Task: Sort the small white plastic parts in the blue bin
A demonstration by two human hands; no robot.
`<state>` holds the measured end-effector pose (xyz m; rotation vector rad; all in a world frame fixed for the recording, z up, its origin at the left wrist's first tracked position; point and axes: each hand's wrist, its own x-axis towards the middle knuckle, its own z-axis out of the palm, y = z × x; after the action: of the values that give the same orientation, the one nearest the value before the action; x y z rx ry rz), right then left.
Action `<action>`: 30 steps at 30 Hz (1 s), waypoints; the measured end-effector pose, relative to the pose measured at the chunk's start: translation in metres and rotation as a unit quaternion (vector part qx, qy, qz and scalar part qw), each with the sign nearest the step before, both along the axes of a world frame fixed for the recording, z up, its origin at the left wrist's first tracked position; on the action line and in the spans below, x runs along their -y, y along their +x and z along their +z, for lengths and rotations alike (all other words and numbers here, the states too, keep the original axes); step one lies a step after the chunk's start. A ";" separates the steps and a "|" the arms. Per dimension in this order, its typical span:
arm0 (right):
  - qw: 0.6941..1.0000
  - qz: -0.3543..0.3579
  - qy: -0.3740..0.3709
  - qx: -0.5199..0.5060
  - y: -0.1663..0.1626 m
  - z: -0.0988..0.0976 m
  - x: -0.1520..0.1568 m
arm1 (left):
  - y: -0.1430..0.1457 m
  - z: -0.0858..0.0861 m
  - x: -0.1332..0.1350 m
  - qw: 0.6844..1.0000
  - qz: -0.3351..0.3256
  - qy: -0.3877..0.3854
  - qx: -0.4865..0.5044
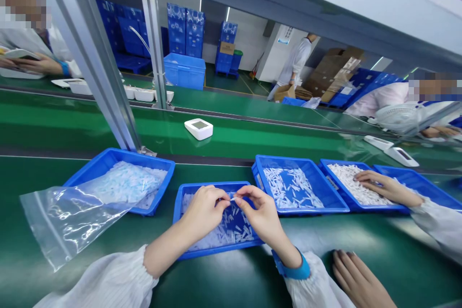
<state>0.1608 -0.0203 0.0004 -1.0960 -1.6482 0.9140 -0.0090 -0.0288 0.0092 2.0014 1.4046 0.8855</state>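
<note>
Over a blue bin point(216, 252) at the front middle, my left hand point(205, 209) and my right hand point(263, 214) meet fingertip to fingertip. Both are closed in a pinch on a small white piece point(232, 198), mostly hidden by the fingers. Below them the bin holds loose, translucent whitish small parts point(231, 236). A blue band circles my right wrist. To the left, a clear zip bag point(79, 221) of pale bluish small parts lies across another blue bin point(119, 154). Right of my hands, a third blue bin point(306, 202) contains scattered slim white parts point(294, 187).
A co-worker's hand point(390, 187) reaches into a bin of white parts point(346, 180); another hand point(361, 279) rests on the green table. A white device point(199, 129) with a screen sits on the green conveyor point(238, 139). A metal post point(97, 53) rises at left.
</note>
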 end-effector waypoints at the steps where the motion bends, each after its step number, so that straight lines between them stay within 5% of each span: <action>1: 1.000 0.001 0.007 0.007 0.000 0.000 0.001 | 0.000 0.001 0.000 1.000 -0.005 0.001 0.003; 12: 0.979 0.044 0.185 0.079 0.000 0.001 0.012 | 0.001 0.002 0.002 1.000 -0.022 -0.004 0.019; 20: 0.963 0.060 0.241 0.105 -0.001 0.004 0.013 | 0.001 -0.001 -0.001 0.999 -0.036 0.002 -0.002; 30: 0.896 0.054 0.357 0.258 0.001 -0.004 0.013 | 0.002 -0.006 -0.002 0.999 -0.021 0.032 -0.014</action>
<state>0.1616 -0.0333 -0.0037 -0.7513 -2.2384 0.0103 -0.0074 -0.0269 0.0036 2.0911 1.3601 0.8962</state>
